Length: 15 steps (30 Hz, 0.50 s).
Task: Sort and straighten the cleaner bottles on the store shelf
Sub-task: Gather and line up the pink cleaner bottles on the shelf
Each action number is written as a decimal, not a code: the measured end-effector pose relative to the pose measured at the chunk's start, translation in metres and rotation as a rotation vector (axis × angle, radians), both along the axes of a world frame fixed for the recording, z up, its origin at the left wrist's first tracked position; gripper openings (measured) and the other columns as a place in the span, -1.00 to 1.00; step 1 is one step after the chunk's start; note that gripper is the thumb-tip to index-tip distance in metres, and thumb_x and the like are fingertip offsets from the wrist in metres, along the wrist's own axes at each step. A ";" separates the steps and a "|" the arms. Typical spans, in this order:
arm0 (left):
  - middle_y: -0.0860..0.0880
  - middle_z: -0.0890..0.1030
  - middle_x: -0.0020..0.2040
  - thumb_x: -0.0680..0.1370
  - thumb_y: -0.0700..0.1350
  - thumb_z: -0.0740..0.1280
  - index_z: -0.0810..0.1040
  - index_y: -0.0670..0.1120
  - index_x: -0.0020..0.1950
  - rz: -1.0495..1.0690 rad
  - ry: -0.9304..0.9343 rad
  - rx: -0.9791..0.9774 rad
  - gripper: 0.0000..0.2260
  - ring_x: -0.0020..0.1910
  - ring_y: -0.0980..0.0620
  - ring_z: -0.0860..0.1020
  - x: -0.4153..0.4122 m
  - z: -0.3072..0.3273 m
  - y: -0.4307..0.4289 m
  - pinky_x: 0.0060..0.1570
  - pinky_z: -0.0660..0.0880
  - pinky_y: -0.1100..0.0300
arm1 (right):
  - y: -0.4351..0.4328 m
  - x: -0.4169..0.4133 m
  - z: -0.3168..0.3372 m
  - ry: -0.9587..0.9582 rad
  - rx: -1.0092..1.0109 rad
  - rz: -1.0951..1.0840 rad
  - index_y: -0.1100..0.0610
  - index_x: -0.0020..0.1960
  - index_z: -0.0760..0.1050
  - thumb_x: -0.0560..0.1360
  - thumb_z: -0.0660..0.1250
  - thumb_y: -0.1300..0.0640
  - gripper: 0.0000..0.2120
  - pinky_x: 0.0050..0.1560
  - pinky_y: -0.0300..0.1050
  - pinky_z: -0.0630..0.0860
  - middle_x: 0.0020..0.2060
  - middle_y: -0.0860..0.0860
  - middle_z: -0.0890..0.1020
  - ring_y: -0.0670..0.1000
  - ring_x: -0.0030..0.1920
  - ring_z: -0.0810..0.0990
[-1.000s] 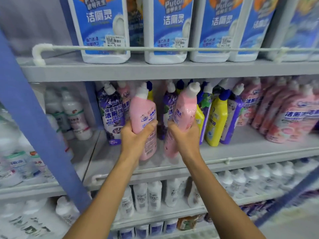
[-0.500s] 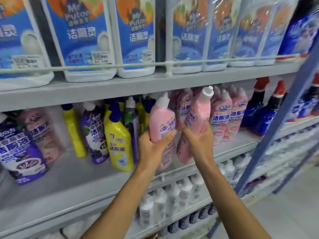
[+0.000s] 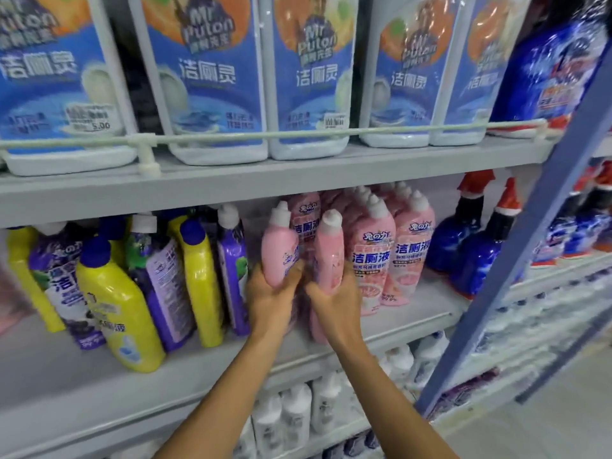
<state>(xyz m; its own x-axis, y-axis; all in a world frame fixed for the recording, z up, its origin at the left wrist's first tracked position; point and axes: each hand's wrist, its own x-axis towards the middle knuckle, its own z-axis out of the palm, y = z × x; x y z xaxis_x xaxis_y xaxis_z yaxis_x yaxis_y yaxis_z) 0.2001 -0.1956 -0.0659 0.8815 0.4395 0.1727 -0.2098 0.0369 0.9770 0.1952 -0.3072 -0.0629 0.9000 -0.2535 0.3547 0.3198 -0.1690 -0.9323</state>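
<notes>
pink cleaner bottle (image 3: 279,250) gripped in left hand (image 3: 269,299), second pink bottle (image 3: 329,256) in right hand (image 3: 337,306), fingers curled round the lower bodies, both at the middle shelf (image 3: 414,314) just left of the pink row (image 3: 410,246). risk: a base clips the row or the purple bottle (image 3: 233,260), toppling them. glossy plastic, white caps, tilted.

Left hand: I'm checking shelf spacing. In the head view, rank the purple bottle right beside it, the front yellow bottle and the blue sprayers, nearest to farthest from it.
1. The purple bottle: just left of the left hand.
2. The front yellow bottle: further left, up front.
3. The blue sprayers: far right, beyond the shelved pink bottles.
</notes>
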 end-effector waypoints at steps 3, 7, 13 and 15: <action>0.07 0.71 0.08 0.36 0.34 0.47 0.56 0.07 0.25 -0.112 0.029 0.073 -0.44 0.08 0.07 0.69 -0.004 0.001 0.004 0.14 0.63 -0.04 | -0.005 0.001 -0.001 -0.033 0.005 0.061 -0.03 0.25 0.53 0.41 0.59 0.09 -0.55 0.00 -0.28 0.54 0.04 -0.14 0.70 -0.20 0.01 0.68; 0.08 0.66 0.25 0.51 0.16 0.50 0.47 0.06 0.41 -0.332 -0.002 0.104 -0.48 0.25 0.12 0.63 -0.020 -0.004 0.018 0.28 0.54 0.06 | -0.021 -0.001 -0.017 -0.008 -0.044 0.230 -0.04 0.53 0.33 0.49 0.55 -0.04 -0.31 0.40 -0.06 0.49 0.39 -0.11 0.56 -0.12 0.38 0.55; 0.08 0.62 0.28 0.44 0.13 0.56 0.38 0.10 0.52 -0.356 0.002 0.234 -0.30 0.25 0.16 0.60 -0.008 -0.005 0.032 0.19 0.55 0.23 | -0.038 -0.001 -0.021 0.013 -0.090 0.189 -0.01 0.55 0.29 0.39 0.62 -0.18 -0.14 0.42 0.08 0.49 0.40 -0.12 0.54 -0.13 0.39 0.53; 0.03 0.66 0.27 0.42 0.13 0.58 0.43 0.07 0.49 -0.389 0.016 0.169 -0.32 0.24 0.13 0.63 0.000 -0.006 0.027 0.15 0.57 0.24 | -0.033 -0.004 -0.022 -0.011 -0.093 0.117 -0.08 0.48 0.32 0.35 0.64 -0.17 -0.18 0.37 0.02 0.52 0.35 -0.17 0.56 -0.18 0.34 0.56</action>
